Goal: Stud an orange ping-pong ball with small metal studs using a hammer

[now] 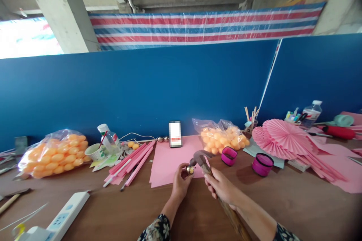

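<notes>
My left hand (181, 180) is closed around a small shiny metal ball (190, 170), gold and silver in colour, at the near edge of the pink paper (166, 162). Wrapped round the wooden handle of a claw hammer (232, 216) is my right hand (222, 185). The hammer's dark head lies just above the ball, its round face close to it or touching; I cannot tell which. More shiny balls (163, 139) sit at the back of the table beside an upright phone (175, 134) with a blurred screen.
Bags of orange balls stand at left (60, 154) and right (223, 137). Pink paper strips (135, 162) lie left of the sheet. Two magenta mesh bands (229, 156) and pink paper fans (283, 139) are on the right. A power strip (68, 212) occupies the near left.
</notes>
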A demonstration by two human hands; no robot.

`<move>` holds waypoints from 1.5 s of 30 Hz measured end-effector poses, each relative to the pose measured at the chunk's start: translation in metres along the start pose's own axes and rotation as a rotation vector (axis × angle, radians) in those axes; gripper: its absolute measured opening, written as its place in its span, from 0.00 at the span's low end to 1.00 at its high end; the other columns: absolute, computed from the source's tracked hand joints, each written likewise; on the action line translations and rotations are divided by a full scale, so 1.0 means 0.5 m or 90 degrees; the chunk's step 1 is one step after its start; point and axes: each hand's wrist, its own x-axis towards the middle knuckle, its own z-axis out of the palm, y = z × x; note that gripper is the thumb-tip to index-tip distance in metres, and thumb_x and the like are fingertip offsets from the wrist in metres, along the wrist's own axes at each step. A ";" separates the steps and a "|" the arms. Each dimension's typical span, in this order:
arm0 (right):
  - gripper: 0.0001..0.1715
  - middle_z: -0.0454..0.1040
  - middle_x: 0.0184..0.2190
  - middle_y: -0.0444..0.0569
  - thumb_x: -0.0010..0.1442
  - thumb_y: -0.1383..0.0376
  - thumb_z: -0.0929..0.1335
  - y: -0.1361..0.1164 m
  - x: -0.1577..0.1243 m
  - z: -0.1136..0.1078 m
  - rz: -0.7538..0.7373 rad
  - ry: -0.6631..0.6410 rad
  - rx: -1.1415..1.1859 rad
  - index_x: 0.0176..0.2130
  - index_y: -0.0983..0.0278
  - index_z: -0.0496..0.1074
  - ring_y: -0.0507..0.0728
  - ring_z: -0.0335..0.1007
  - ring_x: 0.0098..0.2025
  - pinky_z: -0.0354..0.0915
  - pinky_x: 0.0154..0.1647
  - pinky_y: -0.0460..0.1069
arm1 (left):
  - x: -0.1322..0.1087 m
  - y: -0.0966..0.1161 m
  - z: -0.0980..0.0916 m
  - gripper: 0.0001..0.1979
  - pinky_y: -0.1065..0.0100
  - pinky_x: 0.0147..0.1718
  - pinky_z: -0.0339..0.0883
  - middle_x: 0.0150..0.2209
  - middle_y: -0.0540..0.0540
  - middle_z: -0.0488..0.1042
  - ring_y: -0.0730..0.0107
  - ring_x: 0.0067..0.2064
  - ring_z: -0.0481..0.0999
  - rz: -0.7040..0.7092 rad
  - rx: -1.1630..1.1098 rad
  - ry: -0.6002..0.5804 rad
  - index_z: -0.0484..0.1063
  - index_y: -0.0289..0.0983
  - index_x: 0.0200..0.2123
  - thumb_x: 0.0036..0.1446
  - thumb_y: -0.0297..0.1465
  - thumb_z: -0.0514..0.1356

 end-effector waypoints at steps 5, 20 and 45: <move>0.11 0.59 0.22 0.38 0.56 0.57 0.59 0.010 0.003 0.003 0.012 -0.013 -0.026 0.31 0.63 0.58 0.44 0.53 0.18 0.51 0.14 0.40 | -0.001 0.001 -0.002 0.18 0.68 0.35 0.67 0.31 0.47 0.72 0.70 0.33 0.73 -0.007 -0.009 -0.001 0.63 0.36 0.39 0.42 0.26 0.61; 0.11 0.58 0.22 0.37 0.56 0.57 0.59 0.016 -0.005 -0.001 0.013 0.029 0.043 0.32 0.63 0.57 0.44 0.52 0.18 0.50 0.14 0.39 | 0.004 0.000 -0.004 0.17 0.66 0.36 0.68 0.33 0.45 0.73 0.67 0.35 0.75 -0.028 -0.036 0.040 0.64 0.35 0.36 0.40 0.30 0.64; 0.13 0.70 0.28 0.49 0.58 0.58 0.57 0.052 -0.050 -0.116 -0.094 0.172 -0.478 0.33 0.63 0.63 0.55 0.67 0.30 0.59 0.31 0.48 | 0.008 0.000 -0.004 0.17 0.64 0.38 0.68 0.33 0.43 0.75 0.65 0.36 0.75 -0.053 -0.014 0.068 0.64 0.34 0.33 0.40 0.35 0.64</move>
